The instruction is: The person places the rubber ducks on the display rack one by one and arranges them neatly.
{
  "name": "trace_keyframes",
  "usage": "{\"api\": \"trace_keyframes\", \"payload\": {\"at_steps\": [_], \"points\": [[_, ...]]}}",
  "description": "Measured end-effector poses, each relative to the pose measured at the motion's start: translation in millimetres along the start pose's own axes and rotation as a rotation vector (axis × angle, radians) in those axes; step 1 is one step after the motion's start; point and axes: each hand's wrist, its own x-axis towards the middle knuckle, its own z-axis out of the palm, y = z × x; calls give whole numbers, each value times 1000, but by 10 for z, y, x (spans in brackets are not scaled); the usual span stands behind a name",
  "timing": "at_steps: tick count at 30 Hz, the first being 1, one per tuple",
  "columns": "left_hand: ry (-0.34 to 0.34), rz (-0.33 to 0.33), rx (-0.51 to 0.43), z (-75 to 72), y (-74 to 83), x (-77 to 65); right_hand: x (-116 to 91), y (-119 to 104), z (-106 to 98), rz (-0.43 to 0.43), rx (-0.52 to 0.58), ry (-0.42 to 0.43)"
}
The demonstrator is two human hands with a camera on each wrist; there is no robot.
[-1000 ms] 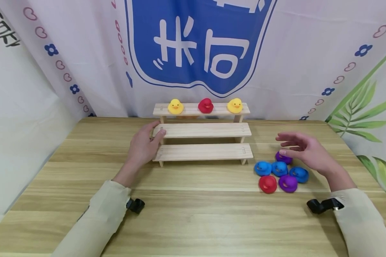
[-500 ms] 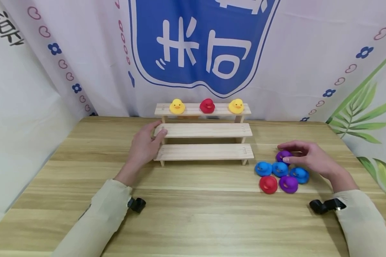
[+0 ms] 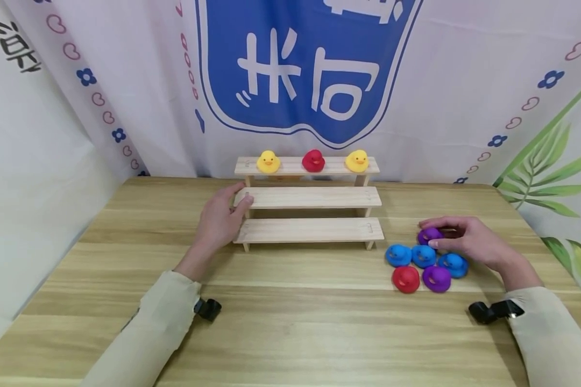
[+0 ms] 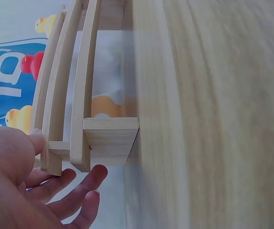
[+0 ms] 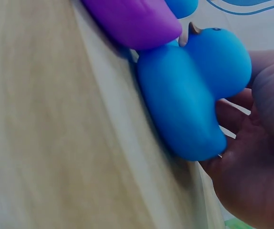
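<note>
My left hand (image 3: pixel 220 217) grips the left end of a three-step wooden shelf (image 3: pixel 314 198), thumb on top of the middle step. In the left wrist view its other fingers (image 4: pixel 87 188) reach around the step ends. My right hand (image 3: pixel 479 242) pinches a purple rubber duck (image 3: pixel 429 236) at the back of a duck cluster, thumb in front and fingers behind. Closer to me sit blue ducks (image 3: pixel 398 255), a red duck (image 3: pixel 406 279) and another purple duck (image 3: pixel 437 279). A blue duck (image 5: pixel 175 100) hides much of the grasp in the right wrist view.
On the top step stand a yellow duck (image 3: pixel 268 162), a red duck (image 3: pixel 313 160) and another yellow duck (image 3: pixel 357 160). The wooden table (image 3: pixel 290 322) ends at a printed curtain (image 3: pixel 164 107) behind the shelf.
My right hand has lowered onto the back purple duck, and its thumb and fingers have closed around it. The left hand stays on the shelf. The head view has shifted slightly.
</note>
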Motion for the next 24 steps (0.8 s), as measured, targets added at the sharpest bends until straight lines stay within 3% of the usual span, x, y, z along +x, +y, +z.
{"api": "trace_keyframes", "payload": {"at_steps": [18, 24], "points": [[7, 12, 3, 10, 3, -3, 5, -92, 14, 47, 4, 95], [8, 4, 7, -1, -2, -9, 30, -191, 33, 23, 2, 121]]}}
